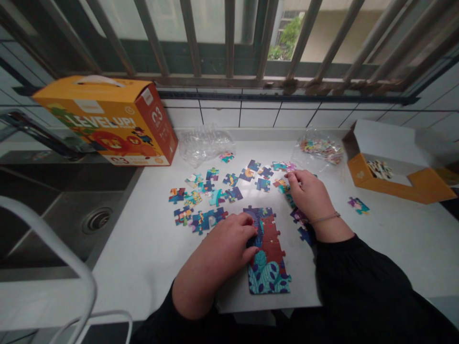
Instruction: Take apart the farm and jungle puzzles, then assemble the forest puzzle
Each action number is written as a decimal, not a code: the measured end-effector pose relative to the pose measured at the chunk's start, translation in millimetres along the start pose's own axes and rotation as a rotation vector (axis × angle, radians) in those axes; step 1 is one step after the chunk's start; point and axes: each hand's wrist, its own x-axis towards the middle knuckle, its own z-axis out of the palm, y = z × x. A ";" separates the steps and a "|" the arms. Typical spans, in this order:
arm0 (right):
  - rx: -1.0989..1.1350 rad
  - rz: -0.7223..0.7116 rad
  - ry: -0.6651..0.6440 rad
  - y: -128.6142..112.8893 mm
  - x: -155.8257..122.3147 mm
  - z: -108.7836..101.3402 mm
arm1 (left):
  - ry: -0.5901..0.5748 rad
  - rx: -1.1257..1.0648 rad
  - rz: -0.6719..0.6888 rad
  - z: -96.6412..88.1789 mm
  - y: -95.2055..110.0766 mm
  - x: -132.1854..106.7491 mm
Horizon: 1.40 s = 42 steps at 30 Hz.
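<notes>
A partly joined jigsaw puzzle lies flat on the counter in front of me, with teal leaves at its near end and a red-brown area above. My left hand rests on its left edge, thumb and bent fingers apart and nothing gripped between them. Farther off, my right hand has its thumb and fingers pinched together at a puzzle piece among the loose ones; the hand partly hides it. Loose puzzle pieces spread left of and beyond the joined part. More pieces lie under and beside my right wrist.
An orange puzzle box stands at the back left by a sink. Clear plastic wrapping and a bag of pieces lie along the wall. An opened box sits right, near a single stray piece. A white hose curves at left.
</notes>
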 end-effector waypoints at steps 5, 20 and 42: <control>-0.003 0.008 -0.011 -1.3 -0.1 -0.6 | -0.007 -0.004 -0.011 -1.9 2.0 -0.1; 0.007 0.030 -0.019 -1.6 -0.7 -1.2 | -0.009 -0.018 -0.017 -3.5 3.1 -0.1; -0.147 0.217 -0.204 -18.6 -106.4 -104.6 | -0.023 0.024 -0.006 0.4 -7.2 7.6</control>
